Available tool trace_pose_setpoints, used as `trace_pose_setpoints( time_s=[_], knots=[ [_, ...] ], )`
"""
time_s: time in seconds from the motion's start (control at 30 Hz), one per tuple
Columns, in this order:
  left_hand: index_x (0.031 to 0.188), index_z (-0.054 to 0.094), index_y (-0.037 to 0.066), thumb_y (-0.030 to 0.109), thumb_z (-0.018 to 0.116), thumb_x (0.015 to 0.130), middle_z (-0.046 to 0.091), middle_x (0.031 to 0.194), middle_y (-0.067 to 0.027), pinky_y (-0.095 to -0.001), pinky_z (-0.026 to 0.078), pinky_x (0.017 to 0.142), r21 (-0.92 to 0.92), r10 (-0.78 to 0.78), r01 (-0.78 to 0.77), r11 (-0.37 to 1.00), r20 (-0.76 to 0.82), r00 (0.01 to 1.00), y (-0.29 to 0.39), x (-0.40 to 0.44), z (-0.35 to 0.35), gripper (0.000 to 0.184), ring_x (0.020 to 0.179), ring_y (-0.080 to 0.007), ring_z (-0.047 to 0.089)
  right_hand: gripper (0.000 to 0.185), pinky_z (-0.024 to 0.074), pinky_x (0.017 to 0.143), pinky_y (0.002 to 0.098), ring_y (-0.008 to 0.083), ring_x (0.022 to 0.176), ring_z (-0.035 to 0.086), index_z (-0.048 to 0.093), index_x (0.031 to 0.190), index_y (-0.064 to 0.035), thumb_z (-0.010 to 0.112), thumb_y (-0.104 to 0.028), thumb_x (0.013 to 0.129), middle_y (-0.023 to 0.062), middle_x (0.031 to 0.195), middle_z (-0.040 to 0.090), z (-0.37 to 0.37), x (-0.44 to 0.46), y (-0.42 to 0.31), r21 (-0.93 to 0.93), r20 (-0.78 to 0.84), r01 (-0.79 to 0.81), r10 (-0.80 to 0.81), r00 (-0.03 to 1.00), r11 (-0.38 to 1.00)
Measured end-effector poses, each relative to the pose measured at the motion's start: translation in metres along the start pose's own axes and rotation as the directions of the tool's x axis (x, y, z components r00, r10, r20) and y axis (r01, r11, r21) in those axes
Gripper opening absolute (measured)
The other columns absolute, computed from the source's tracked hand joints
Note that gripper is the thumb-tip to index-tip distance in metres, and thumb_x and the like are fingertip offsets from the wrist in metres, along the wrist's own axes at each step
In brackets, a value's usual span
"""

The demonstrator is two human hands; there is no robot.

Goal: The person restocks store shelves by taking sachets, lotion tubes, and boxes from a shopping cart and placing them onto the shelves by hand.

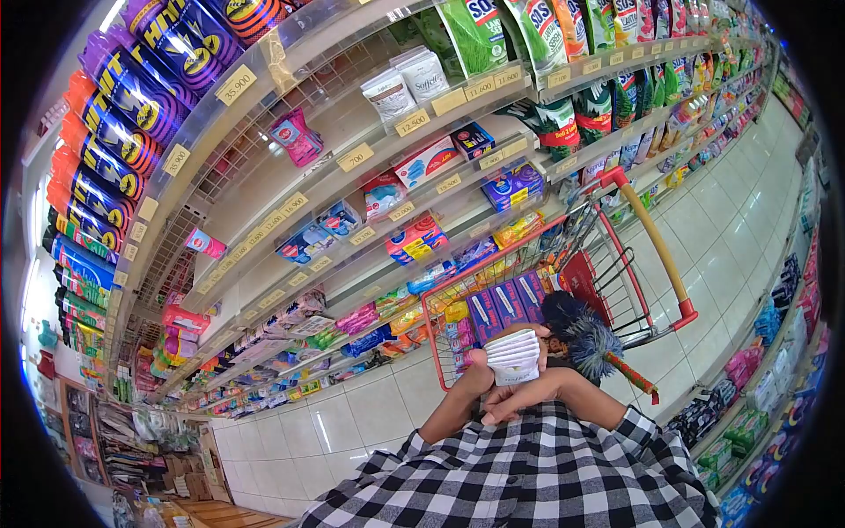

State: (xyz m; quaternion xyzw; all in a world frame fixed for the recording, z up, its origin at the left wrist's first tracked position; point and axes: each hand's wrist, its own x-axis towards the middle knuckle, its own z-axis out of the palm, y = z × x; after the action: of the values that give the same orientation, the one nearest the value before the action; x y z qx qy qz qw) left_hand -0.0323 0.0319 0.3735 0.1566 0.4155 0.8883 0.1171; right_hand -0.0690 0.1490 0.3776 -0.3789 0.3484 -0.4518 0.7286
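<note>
A fanned stack of white sachets [514, 355] is held upright in front of my checked shirt. My left hand [480, 373] is closed round its left side, thumb at the edge and fingers partly hidden behind. My right hand [530, 392] presses its curled fingers against the lower part of the stack. Just beyond my hands stands a shopping cart [630, 290] with red trim and a yellow handle. Purple boxes [507, 304] and a fluffy grey-blue duster [581, 333] with a red and green handle are at the cart.
Price-tagged shelves [264, 211] curve along the left and front. White sachet packs [421, 74] lie on an upper shelf, near green SOS pouches [475, 35]. Purple HIT spray cans [141, 84] line the far left. Tiled floor [352, 422] runs between these shelves and more stocked ones at right.
</note>
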Motion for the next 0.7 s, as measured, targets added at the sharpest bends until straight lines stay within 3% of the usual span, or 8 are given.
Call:
trace_pose_setpoints(
  time_s=[0.47,0.7],
  knots=[
    [0.129,0.041,-0.001,0.089,0.03,0.062,0.058,0.089,-0.0131,-0.0349,0.049,0.074,0.029,0.015,-0.012,1.0,-0.076,0.997,-0.0023,0.0001,-0.0061,0.113,0.084,-0.0226,0.058,0.043,0.0286,0.056,0.0196,0.0038,0.056,0.039,0.057,0.063,-0.0111,0.058,-0.044,0.089,-0.0069,0.057,0.041,-0.0007,-0.0017,0.0028,0.108,-0.076,-0.081,0.09,0.993,0.991],
    [0.128,0.043,0.0,0.088,0.03,0.065,0.059,0.086,-0.0132,-0.0352,0.05,0.069,0.019,0.064,-0.061,0.998,-0.245,0.967,0.0,0.0037,-0.0067,0.109,0.078,-0.0231,0.06,0.043,0.0331,0.054,0.0191,0.0058,0.058,0.046,0.057,0.063,-0.0112,0.059,-0.046,0.089,-0.0049,0.061,0.048,-0.0029,-0.0045,0.0043,0.106,-0.14,-0.071,0.086,0.986,0.992]
  ],
)
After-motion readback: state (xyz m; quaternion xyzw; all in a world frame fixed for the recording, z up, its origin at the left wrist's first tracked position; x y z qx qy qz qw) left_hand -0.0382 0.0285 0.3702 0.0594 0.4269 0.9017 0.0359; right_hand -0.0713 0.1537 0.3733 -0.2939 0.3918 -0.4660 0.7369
